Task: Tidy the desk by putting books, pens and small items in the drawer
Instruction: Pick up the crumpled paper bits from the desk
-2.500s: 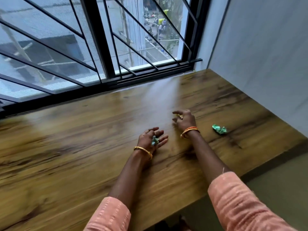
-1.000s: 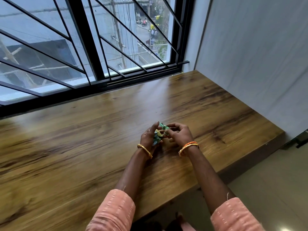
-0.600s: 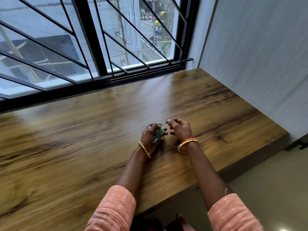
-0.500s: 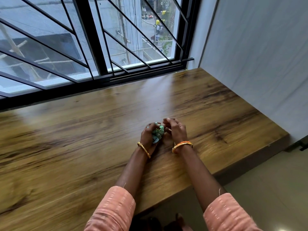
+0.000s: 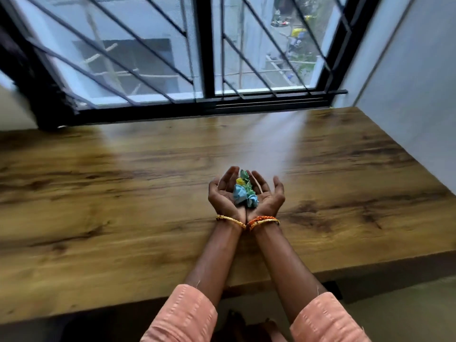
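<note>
Glossy wood-grain desk [image 5: 123,206], crinkled paper-like scraps [image 5: 244,193], shiny metal bangles [image 5: 232,220], black metal window grille [image 5: 204,45].

Wooden desk [image 5: 123,206] beneath black-barred window [image 5: 207,58]; pale wall [image 5: 407,82] right.

Crumpled scraps [image 5: 244,192] in the cupped palms: pale blue, green, and one yellow bit. Gold bangle [image 5: 231,220] on the left wrist, orange-and-gold bangle [image 5: 264,220] on the right. Sleeves [image 5: 182,317] salmon pink with faint pale dashes. Desk [image 5: 123,193] warm brown with dark wood grain streaks. Window grille [image 5: 204,58] black; wall [image 5: 414,95] pale grey.
</note>
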